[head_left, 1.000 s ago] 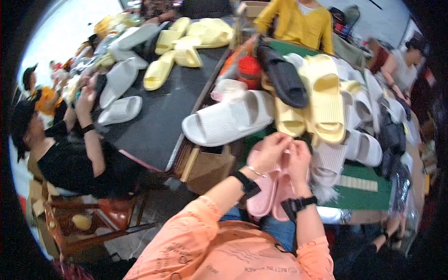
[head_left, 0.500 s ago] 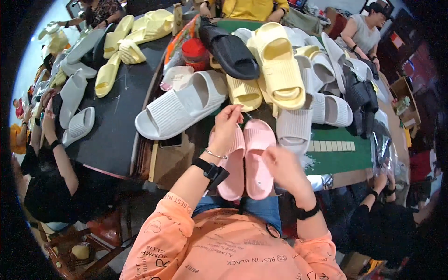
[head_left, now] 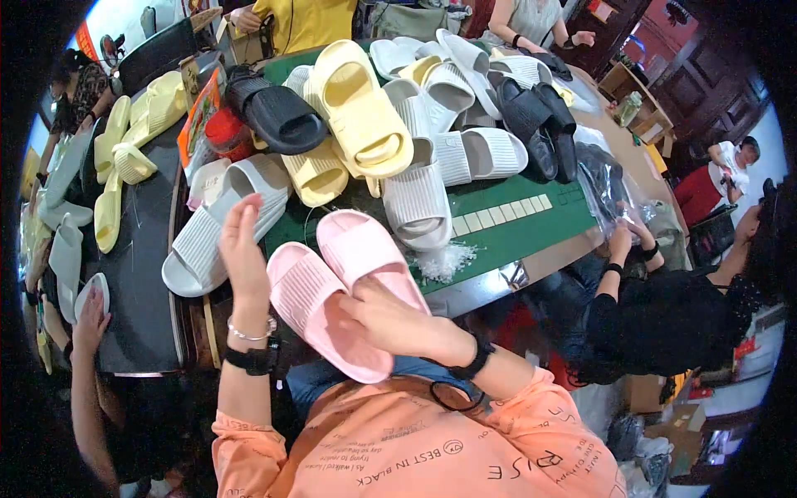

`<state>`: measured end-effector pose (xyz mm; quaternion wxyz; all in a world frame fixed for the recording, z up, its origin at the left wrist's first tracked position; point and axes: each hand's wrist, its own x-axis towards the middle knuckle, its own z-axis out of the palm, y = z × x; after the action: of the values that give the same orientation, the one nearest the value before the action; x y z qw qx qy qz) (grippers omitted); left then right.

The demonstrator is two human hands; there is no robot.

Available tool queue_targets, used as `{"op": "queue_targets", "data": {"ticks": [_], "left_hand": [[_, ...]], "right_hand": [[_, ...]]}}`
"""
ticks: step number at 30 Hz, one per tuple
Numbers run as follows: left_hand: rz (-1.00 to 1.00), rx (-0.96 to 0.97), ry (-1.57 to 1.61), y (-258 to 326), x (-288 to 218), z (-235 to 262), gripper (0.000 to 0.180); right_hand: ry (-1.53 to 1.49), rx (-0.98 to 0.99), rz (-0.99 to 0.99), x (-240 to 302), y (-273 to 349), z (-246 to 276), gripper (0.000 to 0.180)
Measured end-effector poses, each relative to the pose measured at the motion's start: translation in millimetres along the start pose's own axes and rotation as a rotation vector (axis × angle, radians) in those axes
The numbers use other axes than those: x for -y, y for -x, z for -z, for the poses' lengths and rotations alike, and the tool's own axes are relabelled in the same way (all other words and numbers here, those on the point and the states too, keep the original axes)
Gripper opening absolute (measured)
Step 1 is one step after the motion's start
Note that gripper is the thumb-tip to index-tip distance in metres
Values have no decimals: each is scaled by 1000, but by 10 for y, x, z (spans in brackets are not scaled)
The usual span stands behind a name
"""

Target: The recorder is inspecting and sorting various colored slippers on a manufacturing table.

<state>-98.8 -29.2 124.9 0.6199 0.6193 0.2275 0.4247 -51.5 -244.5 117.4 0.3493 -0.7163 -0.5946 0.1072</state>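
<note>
Two pink slippers, one on the left [head_left: 304, 286] and one on the right [head_left: 359, 247], lie side by side at the table's near edge, toes pointing away from me. My right hand [head_left: 398, 322] is closed on the pair where their inner sides meet, its fingertips partly hidden inside the openings. Just left of them my left hand [head_left: 242, 245] is raised with its fingers stretched upward, holding nothing I can see. Behind it lies a large grey slipper [head_left: 199, 253]. A thin loop of thread or cord shows just beyond the pink toes.
Yellow slippers [head_left: 365, 124], black slippers [head_left: 278, 112] and grey slippers [head_left: 418, 203] are piled beyond the pair on a green mat [head_left: 506, 236]. White plastic bits [head_left: 444, 261] lie near the mat's edge. A red-lidded jar [head_left: 226, 133] stands at left. Co-workers handle things on both sides.
My view has swung to the right. The pink pair has tilted, and my right hand has come onto it. My left hand has left the toes and moved to the pair's left side.
</note>
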Motion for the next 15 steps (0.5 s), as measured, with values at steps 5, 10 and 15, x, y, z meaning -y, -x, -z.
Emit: {"op": "queue_targets", "data": {"ticks": [5, 10, 15], "left_hand": [[-50, -120, 71, -138, -153, 177, 17], [44, -70, 72, -17, -3, -16, 16], [158, 47, 41, 209, 135, -160, 15]], "right_hand": [[-42, -79, 7, 230, 170, 952, 11], [291, -707, -540, -774, 627, 1818, 28], [455, -807, -963, -2400, 1199, 2301, 42]]}}
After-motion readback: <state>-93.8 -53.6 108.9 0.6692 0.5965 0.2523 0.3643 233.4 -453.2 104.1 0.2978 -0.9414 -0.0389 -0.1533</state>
